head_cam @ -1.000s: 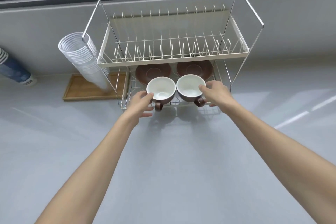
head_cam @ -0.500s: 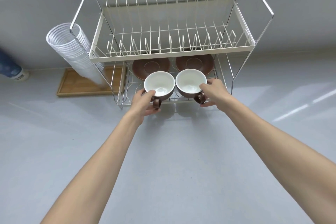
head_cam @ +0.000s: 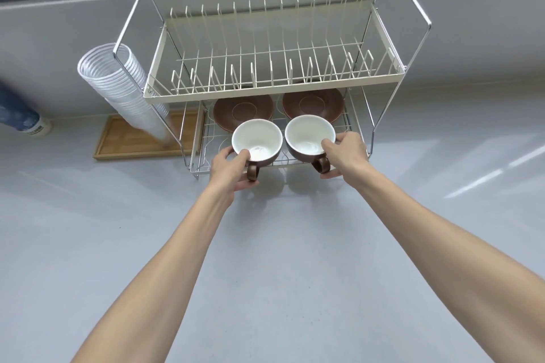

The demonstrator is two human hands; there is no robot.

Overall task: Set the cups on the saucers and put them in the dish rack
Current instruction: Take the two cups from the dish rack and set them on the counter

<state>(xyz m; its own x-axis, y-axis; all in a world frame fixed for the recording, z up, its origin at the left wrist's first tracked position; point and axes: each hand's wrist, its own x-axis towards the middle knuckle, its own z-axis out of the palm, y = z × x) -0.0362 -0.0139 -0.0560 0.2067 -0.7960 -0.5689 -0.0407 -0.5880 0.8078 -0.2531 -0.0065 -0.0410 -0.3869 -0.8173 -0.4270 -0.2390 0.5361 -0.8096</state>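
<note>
Gripping the left cup [head_cam: 256, 141] by its near rim, the left hand [head_cam: 228, 169] has thumb inside the white bowl, fingers curled under the brown wall beside the handle. Right hand [head_cam: 343, 153] does likewise w/ the right cup [head_cam: 309, 137], thumb over rim, fingers below by the handle. Both cups upright, side by side, at the front edge of the dish rack [head_cam: 274, 88] lower tier. Just behind them, 2 brown saucers [head_cam: 243, 110] lie on that tier, nothing on them. Upper tier holds only its dividers. Left of rack: stack of clear plastic cups [head_cam: 118, 82], wooden tray [head_cam: 132, 141] on the grey counter [head_cam: 265, 274].
</note>
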